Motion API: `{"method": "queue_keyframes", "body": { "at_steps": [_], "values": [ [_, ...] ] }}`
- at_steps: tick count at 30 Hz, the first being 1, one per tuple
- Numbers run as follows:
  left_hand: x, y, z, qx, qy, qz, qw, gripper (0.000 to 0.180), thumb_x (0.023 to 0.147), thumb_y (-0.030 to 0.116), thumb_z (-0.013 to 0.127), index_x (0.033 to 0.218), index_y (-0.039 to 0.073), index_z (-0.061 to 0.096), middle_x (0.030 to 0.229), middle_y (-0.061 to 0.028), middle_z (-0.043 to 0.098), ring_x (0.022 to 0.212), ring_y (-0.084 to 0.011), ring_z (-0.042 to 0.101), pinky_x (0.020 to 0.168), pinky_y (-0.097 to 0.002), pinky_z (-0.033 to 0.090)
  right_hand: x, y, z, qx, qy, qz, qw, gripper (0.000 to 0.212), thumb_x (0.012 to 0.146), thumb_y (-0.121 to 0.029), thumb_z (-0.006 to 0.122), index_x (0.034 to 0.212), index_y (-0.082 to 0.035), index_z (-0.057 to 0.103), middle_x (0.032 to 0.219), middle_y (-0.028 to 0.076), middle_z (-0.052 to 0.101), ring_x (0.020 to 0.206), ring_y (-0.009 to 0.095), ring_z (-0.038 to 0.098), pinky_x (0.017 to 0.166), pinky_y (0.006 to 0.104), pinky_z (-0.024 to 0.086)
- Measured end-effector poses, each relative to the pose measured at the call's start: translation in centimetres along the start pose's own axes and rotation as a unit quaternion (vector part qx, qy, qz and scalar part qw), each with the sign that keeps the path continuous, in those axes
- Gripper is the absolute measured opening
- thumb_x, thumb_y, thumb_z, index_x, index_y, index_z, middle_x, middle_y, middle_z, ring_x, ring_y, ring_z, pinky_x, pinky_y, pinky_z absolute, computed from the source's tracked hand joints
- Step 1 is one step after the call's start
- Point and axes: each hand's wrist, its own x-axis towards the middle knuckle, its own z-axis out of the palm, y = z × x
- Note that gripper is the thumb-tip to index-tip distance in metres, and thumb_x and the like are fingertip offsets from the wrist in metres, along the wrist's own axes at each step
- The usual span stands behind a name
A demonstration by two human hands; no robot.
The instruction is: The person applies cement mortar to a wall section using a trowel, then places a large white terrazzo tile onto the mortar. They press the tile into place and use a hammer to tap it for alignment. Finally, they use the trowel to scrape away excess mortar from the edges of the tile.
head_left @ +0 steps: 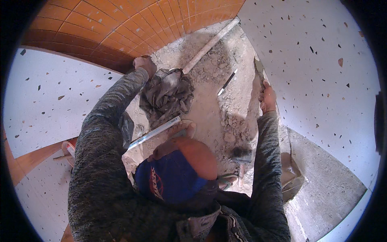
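Note:
My right hand point(267, 99) grips a putty knife or small trowel point(259, 66), its blade lying along the edge of the speckled white slab point(314, 60) on the right. My left hand point(145, 65) is closed beside the orange tiled surface point(133, 30), at the end of the speckled slab point(56, 92) on the left; what its fingers hold, if anything, is hidden. Just below that hand lies a crumpled black plastic bag point(167, 97). My bent knee point(195, 155) shows in the middle, above a sandalled foot point(186, 128).
A pale pipe point(211, 45) runs across the dusty, rubble-strewn floor point(205, 105). A black-and-white marker point(227, 82) lies near the middle. Lower down are a white straight strip point(155, 132), a black-headed mallet point(242, 155), a mortar-stained container point(290, 177) and a red-rimmed bucket point(69, 148).

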Motion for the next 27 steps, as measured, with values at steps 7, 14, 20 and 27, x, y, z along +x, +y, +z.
{"method": "queue_keyframes", "body": {
  "at_steps": [7, 14, 20, 27],
  "values": [
    [-0.1, -0.5, -0.1, -0.008, -0.051, 0.07, 0.996, 0.041, 0.093, 0.036, 0.046, 0.118, 0.012, 0.067, 0.121, -0.0076, 0.065, 0.103, -0.0269, 0.066, 0.075, -0.0553, 0.052, -1.4, -0.8, 0.8, 0.017, 0.004, 0.003, 1.0, 0.017, 0.091, -0.028, 0.062, 0.086, -0.012, 0.06, 0.063, -0.006, 0.045, 0.043, 0.005, 0.034, 0.038, 0.023, 0.025],
    [-0.7, 0.7, -1.9, -0.004, -0.056, 0.0, 0.998, 0.041, 0.091, 0.036, 0.045, 0.116, 0.014, 0.069, 0.118, -0.0067, 0.067, 0.104, -0.0257, 0.066, 0.073, -0.0527, 0.053, -0.7, -0.4, 0.1, 0.014, 0.022, 0.009, 1.0, 0.017, 0.091, -0.03, 0.062, 0.087, -0.013, 0.062, 0.062, -0.006, 0.044, 0.043, 0.006, 0.034, 0.038, 0.0232, 0.026],
    [-2.5, 0.2, -4.4, -0.014, -0.053, -0.032, 0.998, 0.038, 0.09, 0.033, 0.048, 0.116, 0.014, 0.069, 0.117, -0.0066, 0.067, 0.108, -0.0244, 0.065, 0.074, -0.0498, 0.054, -0.1, -0.3, -0.2, 0.005, -0.009, 0.018, 1.0, 0.019, 0.091, -0.032, 0.063, 0.086, -0.014, 0.061, 0.064, -0.006, 0.045, 0.045, 0.006, 0.036, 0.039, 0.0234, 0.026],
    [-1.8, -1.1, -2.5, 0.084, -0.038, 0.117, 0.989, 0.036, 0.086, 0.029, 0.058, 0.117, 0.013, 0.068, 0.118, -0.0066, 0.067, 0.107, -0.0266, 0.065, 0.079, -0.0483, 0.055, 1.0, 1.1, -1.0, 0.003, -0.035, 0.006, 0.999, 0.02, 0.091, -0.033, 0.065, 0.088, -0.014, 0.059, 0.064, -0.005, 0.046, 0.045, 0.006, 0.037, 0.039, 0.0236, 0.028]
  ]
}}
